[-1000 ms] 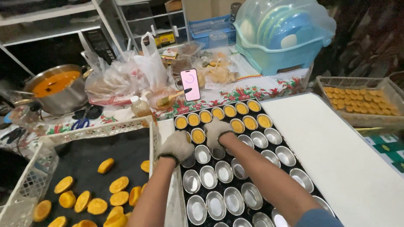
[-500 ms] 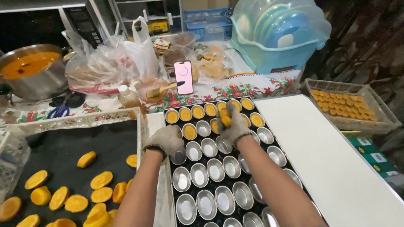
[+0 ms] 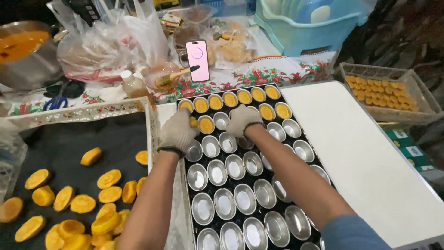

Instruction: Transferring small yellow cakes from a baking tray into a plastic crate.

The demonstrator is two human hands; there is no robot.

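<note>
Both hands gloved in pale knit, working over a black baking tray (image 3: 276, 88) of small oval metal moulds (image 3: 236, 166). Left hand (image 3: 177, 132) curled at the tray's near-left edge, grip closed on a yellow cake (image 3: 193, 122), only a sliver of it showing past the fingers. Right hand (image 3: 242, 120) knuckles-up over the second row; fingers folded underneath and hidden, so cannot tell whether that grip holds anything. Far row and part of the second filled with yellow cakes (image 3: 230, 99), the rest of the moulds bare; nearest moulds cut off by the lower edge, some covered by the forearms. To the left, a white slotted crate (image 3: 83, 111) with a dark liner, loose cakes (image 3: 83, 203) heaped at its near end, much bare liner towards the far end. To the right, a wide white board (image 3: 370, 157), nothing on it, running to the tabletop's edge. Beyond, a second basket (image 3: 418, 88) of cakes, partly out of frame. Past the tray on a floral cloth (image 3: 277, 74): an upright phone (image 3: 197, 60) with lit pink screen, a brush (image 3: 178, 75) in a bowl, a small bottle (image 3: 132, 84), knotted clear bags (image 3: 101, 46) with contents too blurred to tell, a metal pot (image 3: 27, 55) of orange batter cropped at left, a turquoise plastic tub (image 3: 314, 28) cut off at the top. Green printed boxes (image 3: 404, 143) low at right.
</note>
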